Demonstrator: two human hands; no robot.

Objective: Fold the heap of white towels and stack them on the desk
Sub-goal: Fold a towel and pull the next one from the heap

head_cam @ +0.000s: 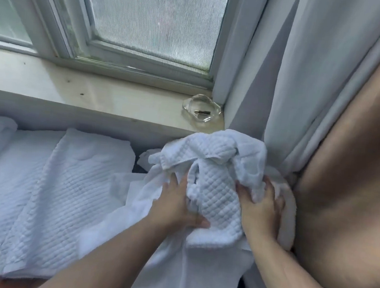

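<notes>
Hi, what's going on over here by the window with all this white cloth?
A person is sorting white towels. Both hands are on a crumpled towel atop the heap beside the curtain. The left hand rests flat against it, and the right hand grips a fold. To the left, flat towels lie spread below the sill, where a glass dish sits.

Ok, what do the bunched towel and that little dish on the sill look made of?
The bunched towel looks like soft white woven cloth, likely cotton, with a matte finish: the raised diamond waffle texture and limp folds suggest it. The dish looks like clear glass, possibly acrylic, and glossy: the sill shows through it and its thick faceted edges catch the light.
</notes>
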